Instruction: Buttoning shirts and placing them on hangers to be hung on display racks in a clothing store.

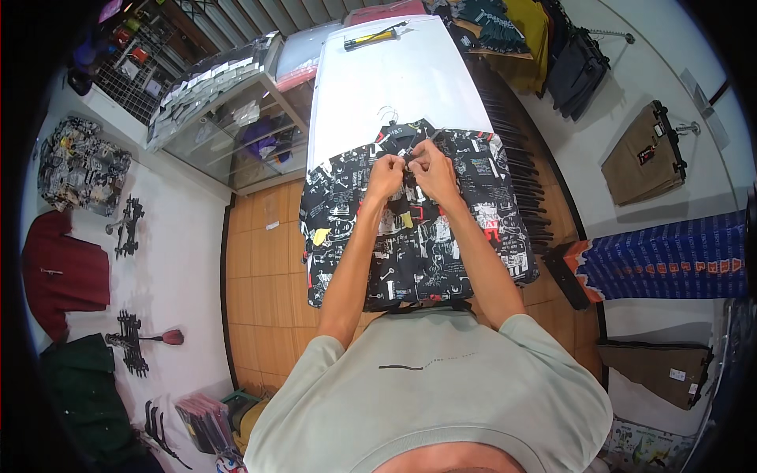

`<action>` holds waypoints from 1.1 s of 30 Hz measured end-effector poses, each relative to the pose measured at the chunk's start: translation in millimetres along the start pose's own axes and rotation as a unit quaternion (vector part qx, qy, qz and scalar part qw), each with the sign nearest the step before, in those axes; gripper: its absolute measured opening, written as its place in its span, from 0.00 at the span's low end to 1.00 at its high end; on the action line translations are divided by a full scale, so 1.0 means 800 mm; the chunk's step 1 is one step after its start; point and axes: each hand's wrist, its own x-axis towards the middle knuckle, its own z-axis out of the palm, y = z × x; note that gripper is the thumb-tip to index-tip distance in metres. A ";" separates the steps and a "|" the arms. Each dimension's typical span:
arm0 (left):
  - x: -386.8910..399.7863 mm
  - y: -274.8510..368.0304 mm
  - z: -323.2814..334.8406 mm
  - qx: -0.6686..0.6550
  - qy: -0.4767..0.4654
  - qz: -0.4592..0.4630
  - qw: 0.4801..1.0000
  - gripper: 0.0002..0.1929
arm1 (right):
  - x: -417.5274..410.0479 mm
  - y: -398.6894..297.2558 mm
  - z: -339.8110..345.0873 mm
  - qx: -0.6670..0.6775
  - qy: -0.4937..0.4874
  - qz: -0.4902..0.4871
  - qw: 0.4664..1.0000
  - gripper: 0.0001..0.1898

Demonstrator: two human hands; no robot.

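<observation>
A black shirt printed with white, red and yellow patterns (408, 236) lies spread on a white-topped table (402, 77), its collar pointing away from me. A hanger with a metal hook (388, 113) sits in the neck opening. My left hand (387, 176) pinches the front of the shirt just below the collar, fingers curled. Close beside it on the right, my right hand (433, 171) has its fingers bent at the same part of the shirt, near the placket. The fingertips nearly meet; any button between them is too small to tell.
A yellow and black hand pump (369, 39) lies at the table's far end. Left of the table stands a glass display case (236, 124) with packed garments. Many black hangers (514, 142) line the table's right side. A blue patterned box or bag (668, 260) stands at the right.
</observation>
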 end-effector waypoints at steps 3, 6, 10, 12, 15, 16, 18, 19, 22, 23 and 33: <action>-0.002 -0.003 0.001 -0.050 0.043 0.008 0.998 0.09 | 0.001 0.000 0.001 0.007 0.015 -0.004 1.000 0.18; -0.004 0.002 0.000 -0.041 0.033 -0.031 0.998 0.09 | 0.001 0.004 -0.001 0.014 0.041 -0.007 0.999 0.24; -0.006 0.004 -0.001 -0.029 0.044 -0.024 0.998 0.10 | 0.002 0.004 0.000 0.001 0.048 -0.006 0.999 0.33; -0.008 0.005 -0.001 -0.040 0.041 -0.028 0.998 0.10 | 0.001 -0.002 -0.001 -0.009 0.046 0.007 0.999 0.36; -0.012 0.005 -0.002 -0.029 0.056 -0.009 0.998 0.10 | 0.000 -0.008 -0.008 0.008 0.052 -0.010 0.999 0.46; -0.013 0.002 -0.007 -0.021 0.061 0.015 0.998 0.10 | 0.001 -0.012 -0.012 -0.028 0.064 -0.016 0.997 0.48; -0.017 -0.001 -0.021 0.016 0.093 0.068 0.993 0.11 | 0.002 -0.022 -0.025 -0.099 0.081 0.010 0.992 0.45; -0.022 0.006 -0.028 0.042 0.119 0.096 0.987 0.10 | 0.004 -0.016 -0.032 -0.101 0.082 0.011 0.991 0.45; -0.021 0.019 -0.063 0.130 0.174 0.103 0.971 0.09 | 0.005 -0.015 -0.049 -0.153 0.147 -0.001 0.977 0.29; -0.020 0.028 -0.075 0.157 0.178 0.077 0.968 0.08 | 0.007 -0.012 -0.053 -0.156 0.144 0.000 0.977 0.29; -0.003 0.001 -0.142 0.355 0.050 0.084 0.930 0.30 | 0.050 0.026 -0.101 -0.375 0.102 -0.090 0.917 0.24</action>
